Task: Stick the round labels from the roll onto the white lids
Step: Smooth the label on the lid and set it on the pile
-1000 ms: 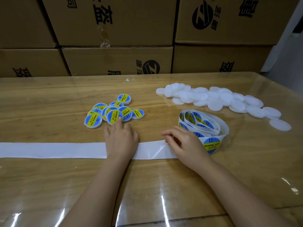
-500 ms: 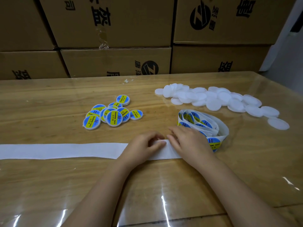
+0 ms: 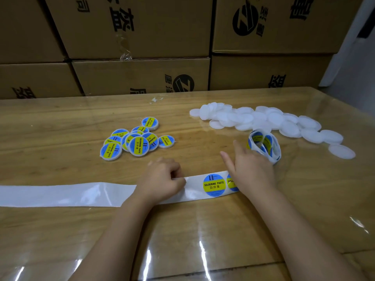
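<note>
A white backing strip [image 3: 60, 194] runs across the table from the left edge to the label roll [image 3: 263, 145]. My left hand [image 3: 162, 182] pinches the strip with curled fingers near its middle. Just to the right, a round blue and yellow label [image 3: 214, 185] lies exposed on the strip, and a second label is half hidden under my right hand [image 3: 249, 169]. That hand lies flat with straight fingers on the strip beside the roll. A pile of plain white lids [image 3: 263, 120] lies behind the roll. Several labelled lids [image 3: 134, 140] sit in a cluster at centre left.
Stacked cardboard boxes [image 3: 142, 74] form a wall along the table's far edge. The wooden table [image 3: 203, 230] has a glossy transparent cover. A small scrap of clear tape [image 3: 156, 100] lies near the far edge.
My left hand left the labelled lids, took hold of the strip and drew it leftward. Two labels have come out of the roll. My right hand opened flat beside the roll.
</note>
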